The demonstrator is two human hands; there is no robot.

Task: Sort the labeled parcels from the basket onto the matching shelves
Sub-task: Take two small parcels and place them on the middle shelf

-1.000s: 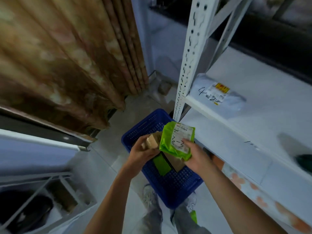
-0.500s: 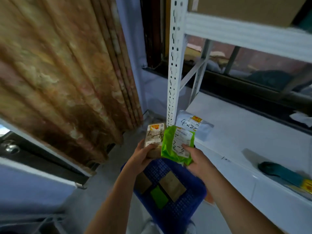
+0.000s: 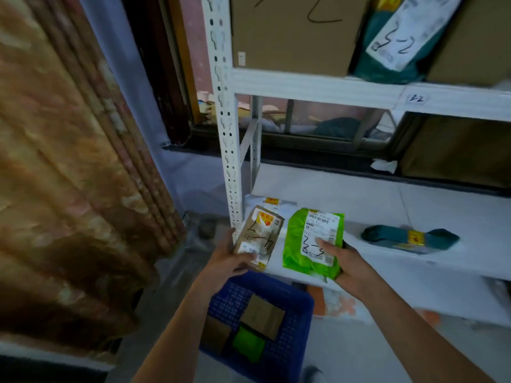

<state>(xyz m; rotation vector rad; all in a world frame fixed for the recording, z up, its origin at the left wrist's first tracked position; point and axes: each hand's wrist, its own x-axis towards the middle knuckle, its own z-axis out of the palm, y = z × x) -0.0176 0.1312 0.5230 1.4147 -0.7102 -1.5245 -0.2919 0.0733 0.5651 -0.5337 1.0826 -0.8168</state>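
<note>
Two hands (image 3: 229, 261) (image 3: 345, 261), each holding one parcel (image 3: 258, 236) (image 3: 312, 244); three more in one blue basket (image 3: 298, 299); two on lower shelf (image 3: 359, 200).

Blue, perforated all over: basket (image 3: 298, 313), with two plain brown parcels (image 3: 262, 316) and one bright green packet (image 3: 248, 344) inside. Lime green with a white label scrawled in black: pouch (image 3: 301, 261). Kraft brown with a yellow-and-red sticker and black scribble: small box (image 3: 258, 239). White throughout, slotted upright included: shelf unit (image 3: 318, 88). Teal with a yellow tag: flat parcel (image 3: 387, 236). Mottled brown, tan and rust: curtain (image 3: 69, 161).
</note>
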